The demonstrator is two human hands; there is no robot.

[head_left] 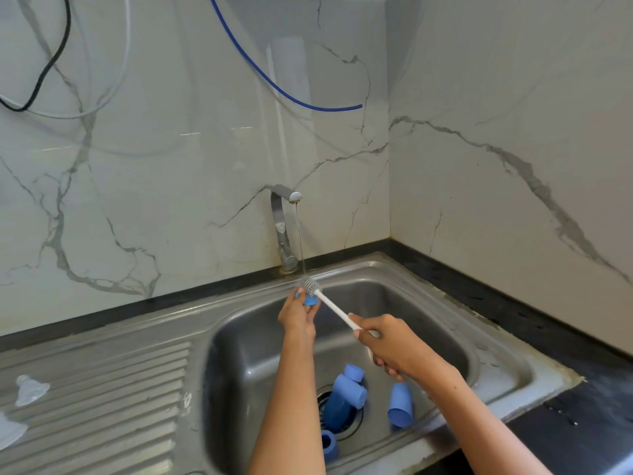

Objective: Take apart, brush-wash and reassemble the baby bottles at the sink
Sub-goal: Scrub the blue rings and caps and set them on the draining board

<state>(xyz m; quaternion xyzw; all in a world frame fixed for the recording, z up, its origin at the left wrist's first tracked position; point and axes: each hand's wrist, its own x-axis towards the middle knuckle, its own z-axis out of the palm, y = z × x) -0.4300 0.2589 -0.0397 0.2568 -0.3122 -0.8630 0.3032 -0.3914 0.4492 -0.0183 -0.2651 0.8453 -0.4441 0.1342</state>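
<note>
**Scrubbing a blue ring under the tap**

Head view: my left hand (297, 315) pinches a small blue bottle part (310, 299) just under the tap (286, 228); my right hand (394, 347) wraps the brush (330, 305) handle. Best to keep the bristles in the stream, turning the part. Below in the sink (445, 303): four blue pieces. Beside it, two clear teats (30, 389).

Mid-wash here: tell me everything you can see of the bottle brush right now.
The bottle brush has a thin white handle, plastic by its look, and a small round head of grey-white bristles. It slants up to the left above the sink. The right hand grips its lower end; the head sits under the tap's thin stream, against the small blue part held by the left hand.
</note>
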